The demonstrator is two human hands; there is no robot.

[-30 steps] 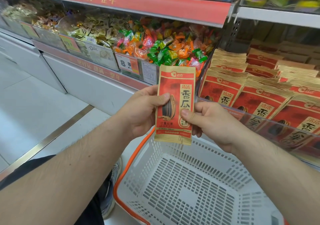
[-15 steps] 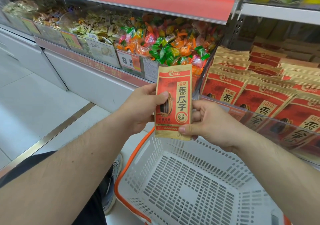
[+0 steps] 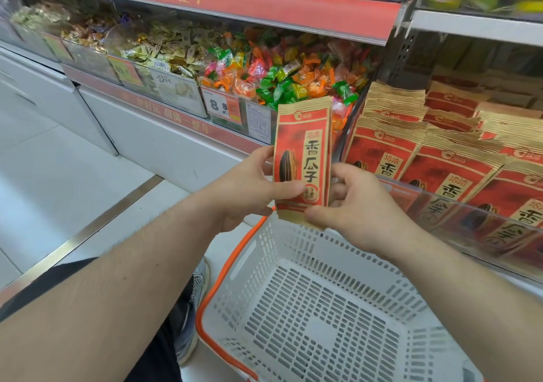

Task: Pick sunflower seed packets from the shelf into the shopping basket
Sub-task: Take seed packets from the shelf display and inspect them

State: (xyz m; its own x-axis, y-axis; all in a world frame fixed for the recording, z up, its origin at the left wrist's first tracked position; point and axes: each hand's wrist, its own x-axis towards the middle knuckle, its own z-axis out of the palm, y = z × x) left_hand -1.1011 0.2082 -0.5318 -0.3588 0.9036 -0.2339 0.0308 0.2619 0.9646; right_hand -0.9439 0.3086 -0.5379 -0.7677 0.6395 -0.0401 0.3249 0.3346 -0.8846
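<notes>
While the right hand (image 3: 357,208) now pinches its bottom edge, the left hand (image 3: 249,187) still grips the upright packet (image 3: 302,158).

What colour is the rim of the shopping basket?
Orange rim on a white shopping basket; head view.

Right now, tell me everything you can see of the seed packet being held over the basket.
The seed packet is a tall, flat pouch of what looks like kraft paper, tan at its crimped top and bottom, with a red printed front bearing large Chinese characters and a dark striped seed picture. It stands upright, face to the camera, looking sealed. The left hand pinches its left edge, thumb on the front; the right hand pinches its lower right corner. It hangs above the far rim of the white basket, not touching it.
</notes>
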